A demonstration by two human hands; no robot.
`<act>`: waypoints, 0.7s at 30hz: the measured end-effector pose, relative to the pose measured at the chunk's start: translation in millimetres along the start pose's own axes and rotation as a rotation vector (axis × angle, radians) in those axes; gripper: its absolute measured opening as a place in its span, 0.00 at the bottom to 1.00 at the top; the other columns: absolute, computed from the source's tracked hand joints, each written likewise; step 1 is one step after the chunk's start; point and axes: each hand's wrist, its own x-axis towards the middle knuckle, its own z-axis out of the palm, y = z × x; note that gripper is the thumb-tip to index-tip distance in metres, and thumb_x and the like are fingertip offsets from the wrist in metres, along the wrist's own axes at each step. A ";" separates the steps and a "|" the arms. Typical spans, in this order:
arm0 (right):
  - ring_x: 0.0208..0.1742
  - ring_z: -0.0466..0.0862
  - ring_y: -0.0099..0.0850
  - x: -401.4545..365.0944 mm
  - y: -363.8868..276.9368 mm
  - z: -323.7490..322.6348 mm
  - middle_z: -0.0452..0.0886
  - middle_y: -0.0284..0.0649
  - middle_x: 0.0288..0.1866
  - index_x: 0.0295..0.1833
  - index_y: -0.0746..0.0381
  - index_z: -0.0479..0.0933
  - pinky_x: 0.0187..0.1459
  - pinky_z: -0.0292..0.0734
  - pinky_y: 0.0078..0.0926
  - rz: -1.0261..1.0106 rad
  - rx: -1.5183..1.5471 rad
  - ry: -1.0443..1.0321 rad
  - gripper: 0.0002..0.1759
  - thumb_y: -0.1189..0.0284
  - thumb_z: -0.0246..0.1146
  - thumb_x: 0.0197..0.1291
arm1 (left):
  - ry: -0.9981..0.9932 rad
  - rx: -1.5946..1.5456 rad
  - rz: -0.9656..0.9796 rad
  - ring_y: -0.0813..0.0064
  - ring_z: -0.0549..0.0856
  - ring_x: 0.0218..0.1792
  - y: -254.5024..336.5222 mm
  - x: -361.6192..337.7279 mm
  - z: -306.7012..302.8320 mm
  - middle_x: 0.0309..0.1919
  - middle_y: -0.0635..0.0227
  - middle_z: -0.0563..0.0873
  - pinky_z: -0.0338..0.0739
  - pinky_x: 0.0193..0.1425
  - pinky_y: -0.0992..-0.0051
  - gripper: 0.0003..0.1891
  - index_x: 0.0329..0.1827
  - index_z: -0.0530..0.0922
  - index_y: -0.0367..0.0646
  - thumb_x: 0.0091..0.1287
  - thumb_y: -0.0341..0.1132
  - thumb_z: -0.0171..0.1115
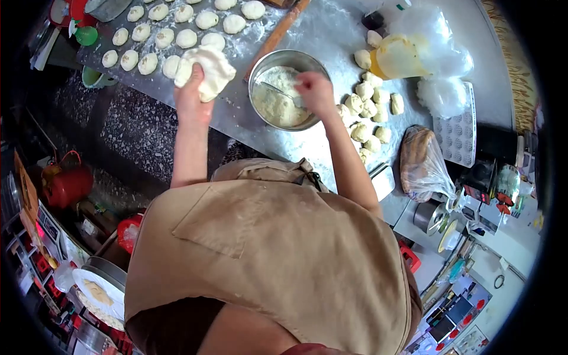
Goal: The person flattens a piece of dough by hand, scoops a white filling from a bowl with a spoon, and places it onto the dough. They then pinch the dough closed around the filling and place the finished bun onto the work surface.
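In my left hand (190, 97) is a flattened dough wrapper (207, 68), with the thumb pressed over its face and its soft edge drooping. My right hand (315, 92) is over the right side of a round metal bowl (257, 109), fingers curled together and slightly blurred. Pale, powdery or crumbly filling (275, 109) lies in the bowl. A thin metal utensil (275, 90), perhaps a spoon, rests in it close to my right fingertips. Whether those fingers grip it or a pinch of the filling is hidden.
Rows of round filled dough buns (186, 38) lie on the floured metal table (331, 29). A rolling pin (278, 35) slants behind the bowl. Several dough pieces (367, 106) cluster to the right, near a jug of yellow oil (399, 56) and a plastic-bagged loaf (417, 154).
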 end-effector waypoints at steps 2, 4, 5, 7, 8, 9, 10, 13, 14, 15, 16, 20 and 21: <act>0.48 0.78 0.46 12.9 17.1 22.2 0.77 0.48 0.47 0.46 0.57 0.80 0.51 0.73 0.37 0.011 -0.348 -0.240 0.17 0.64 0.66 0.49 | -0.137 -0.096 -0.031 0.62 0.75 0.58 -6.1 2.5 -19.0 0.56 0.56 0.74 0.71 0.62 0.61 0.18 0.59 0.67 0.35 0.66 0.26 0.52; 0.49 0.78 0.45 23.3 18.1 49.4 0.76 0.47 0.49 0.44 0.58 0.80 0.51 0.73 0.39 -0.019 -0.412 -0.234 0.15 0.63 0.64 0.51 | -0.199 -0.199 -0.111 0.59 0.73 0.59 -4.7 -16.0 -13.3 0.57 0.54 0.73 0.66 0.65 0.58 0.20 0.62 0.65 0.37 0.67 0.30 0.50; 0.49 0.78 0.45 29.9 22.9 57.2 0.76 0.47 0.49 0.44 0.58 0.80 0.51 0.73 0.39 -0.022 -0.407 -0.252 0.15 0.63 0.64 0.51 | -0.274 -0.300 -0.198 0.57 0.71 0.61 -5.9 -24.3 -11.3 0.59 0.53 0.72 0.61 0.68 0.56 0.22 0.64 0.63 0.38 0.68 0.34 0.48; 0.49 0.79 0.45 38.0 27.6 69.2 0.76 0.46 0.49 0.43 0.58 0.80 0.49 0.74 0.40 -0.039 -0.622 -0.428 0.15 0.62 0.63 0.52 | -0.249 -0.306 -0.252 0.58 0.71 0.61 -19.1 -29.0 -18.3 0.59 0.54 0.72 0.61 0.68 0.56 0.22 0.64 0.63 0.38 0.68 0.34 0.47; 0.49 0.79 0.45 38.3 31.3 70.3 0.76 0.46 0.49 0.43 0.58 0.80 0.49 0.74 0.40 -0.040 -0.612 -0.432 0.15 0.62 0.63 0.52 | -0.249 -0.323 -0.308 0.59 0.71 0.62 -25.1 -28.9 -18.4 0.60 0.56 0.72 0.60 0.69 0.56 0.22 0.64 0.63 0.39 0.67 0.34 0.47; 0.48 0.79 0.45 37.1 26.9 63.0 0.76 0.46 0.49 0.42 0.59 0.79 0.48 0.75 0.41 -0.068 -0.594 -0.398 0.15 0.62 0.62 0.52 | -0.020 -0.206 -0.293 0.61 0.71 0.62 -28.2 -37.6 -6.6 0.60 0.59 0.72 0.63 0.67 0.57 0.22 0.64 0.63 0.39 0.66 0.31 0.48; 0.47 0.79 0.45 34.6 21.1 52.5 0.76 0.46 0.48 0.42 0.59 0.79 0.47 0.75 0.41 -0.097 -0.580 -0.367 0.15 0.62 0.62 0.53 | -0.016 -0.205 -0.293 0.61 0.71 0.62 -35.2 -35.5 -10.0 0.60 0.59 0.72 0.63 0.67 0.57 0.22 0.64 0.63 0.39 0.66 0.31 0.48; 0.40 0.81 0.45 10.9 15.0 2.4 0.80 0.46 0.36 0.35 0.61 0.79 0.42 0.76 0.41 -0.221 -0.532 -0.194 0.13 0.62 0.60 0.55 | -0.131 -0.153 -0.303 0.65 0.77 0.55 -67.5 -26.6 -27.4 0.53 0.61 0.77 0.71 0.62 0.62 0.20 0.57 0.70 0.38 0.60 0.23 0.56; 0.38 0.81 0.45 3.5 18.4 -10.1 0.80 0.46 0.33 0.35 0.61 0.79 0.41 0.76 0.41 -0.217 -0.562 -0.195 0.13 0.63 0.60 0.55 | -0.126 -0.151 -0.313 0.65 0.77 0.55 -77.2 -22.8 -30.5 0.53 0.61 0.77 0.71 0.62 0.62 0.20 0.57 0.70 0.38 0.60 0.23 0.56; 0.38 0.81 0.45 -5.8 20.2 -20.3 0.80 0.46 0.33 0.35 0.61 0.79 0.41 0.76 0.41 -0.205 -0.561 -0.195 0.13 0.63 0.60 0.55 | -0.176 -0.095 -0.308 0.65 0.78 0.54 -87.4 -18.3 -33.9 0.52 0.60 0.78 0.73 0.60 0.63 0.19 0.56 0.70 0.36 0.60 0.23 0.56; 0.36 0.81 0.45 -15.1 21.2 -29.3 0.80 0.46 0.31 0.35 0.61 0.80 0.41 0.76 0.41 -0.195 -0.522 -0.242 0.11 0.64 0.61 0.55 | -0.228 -0.039 -0.302 0.65 0.78 0.53 -92.3 -17.3 -31.8 0.51 0.59 0.78 0.74 0.58 0.64 0.19 0.56 0.70 0.35 0.60 0.23 0.56; 0.33 0.81 0.44 -55.8 7.6 -34.0 0.80 0.45 0.27 0.35 0.61 0.80 0.39 0.76 0.40 -0.263 -0.147 -0.076 0.06 0.71 0.62 0.53 | -0.236 0.054 -0.309 0.67 0.79 0.52 -93.6 -13.5 -33.3 0.50 0.60 0.79 0.74 0.58 0.67 0.17 0.56 0.70 0.36 0.63 0.25 0.55; 0.31 0.80 0.41 -60.9 14.7 -25.5 0.80 0.41 0.27 0.33 0.61 0.79 0.36 0.74 0.38 -0.449 -0.139 0.006 0.03 0.75 0.63 0.51 | -0.219 0.081 -0.331 0.68 0.79 0.53 -91.0 -14.0 -31.6 0.50 0.61 0.79 0.74 0.58 0.68 0.17 0.56 0.70 0.37 0.63 0.25 0.55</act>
